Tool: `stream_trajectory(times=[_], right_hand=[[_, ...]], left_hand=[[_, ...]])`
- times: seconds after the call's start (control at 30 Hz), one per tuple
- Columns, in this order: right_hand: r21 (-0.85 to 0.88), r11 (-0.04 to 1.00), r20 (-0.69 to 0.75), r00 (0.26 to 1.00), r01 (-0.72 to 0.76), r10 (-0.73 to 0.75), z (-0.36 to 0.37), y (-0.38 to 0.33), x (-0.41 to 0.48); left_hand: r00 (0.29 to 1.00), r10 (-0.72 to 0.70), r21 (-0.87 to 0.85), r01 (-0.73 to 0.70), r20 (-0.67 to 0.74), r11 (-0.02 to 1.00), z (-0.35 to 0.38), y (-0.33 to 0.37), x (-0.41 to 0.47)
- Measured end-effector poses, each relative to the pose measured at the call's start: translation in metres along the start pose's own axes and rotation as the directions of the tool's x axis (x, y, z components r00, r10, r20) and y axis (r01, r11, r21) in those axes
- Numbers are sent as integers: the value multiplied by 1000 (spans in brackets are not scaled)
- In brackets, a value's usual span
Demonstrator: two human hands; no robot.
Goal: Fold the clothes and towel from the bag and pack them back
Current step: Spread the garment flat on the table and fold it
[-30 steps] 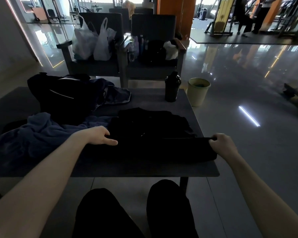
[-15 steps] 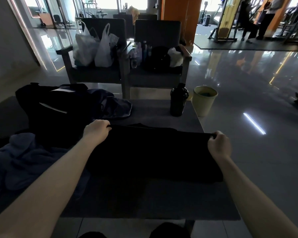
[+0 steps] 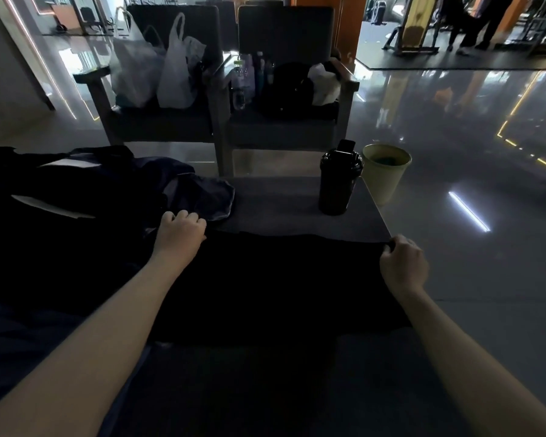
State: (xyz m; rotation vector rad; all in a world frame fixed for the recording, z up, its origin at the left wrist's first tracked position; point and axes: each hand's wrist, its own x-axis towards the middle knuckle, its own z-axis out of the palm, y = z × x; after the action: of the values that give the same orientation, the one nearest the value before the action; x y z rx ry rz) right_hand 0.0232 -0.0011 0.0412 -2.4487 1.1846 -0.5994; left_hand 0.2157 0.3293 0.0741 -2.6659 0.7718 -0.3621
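A black garment [image 3: 281,285] lies flat across the dark table [image 3: 284,200], folded into a wide band. My left hand [image 3: 180,233] grips its far left corner and my right hand [image 3: 402,263] grips its far right corner at the table's right edge. The black bag [image 3: 60,209] with white stripes sits at the left, a dark blue garment [image 3: 202,193] spilling out of it. A blue towel [image 3: 10,335] lies crumpled at the near left, partly behind my left forearm.
A black shaker bottle [image 3: 338,181] stands at the table's far right corner. A pale green bin [image 3: 385,171] sits on the floor beside it. Two dark armchairs [image 3: 284,89] behind the table hold white plastic bags [image 3: 158,70], bottles and a black backpack.
Both hands have carried the garment's near edge away from me, folding it over itself and laying it flat. My view has leaned forward over the table.
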Motion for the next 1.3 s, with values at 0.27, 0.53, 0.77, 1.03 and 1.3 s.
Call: stream_trajectory(times=[0.27,0.53,0.77,1.03,1.3], right_hand=[[-112,900,45,907,420,-418,12,-48,-90],[-168,865,510,793,473,-335,13,-32,-120],[-153,883,540,786,443,-300,23,-26,-94],[-264,882,487,843,391,-228,6,-30,-100],[-205,902,521,823,380,-228,-7,6,-128]], left_hand=[[993,44,-461,10,106,887,-5,84,-52],[978,94,-525,18,187,851,23,88,-76],[985,82,-569,20,154,822,30,85,-74],[984,146,-527,-72,101,847,31,88,-84],[989,146,-414,-122,27,902,12,95,-118]])
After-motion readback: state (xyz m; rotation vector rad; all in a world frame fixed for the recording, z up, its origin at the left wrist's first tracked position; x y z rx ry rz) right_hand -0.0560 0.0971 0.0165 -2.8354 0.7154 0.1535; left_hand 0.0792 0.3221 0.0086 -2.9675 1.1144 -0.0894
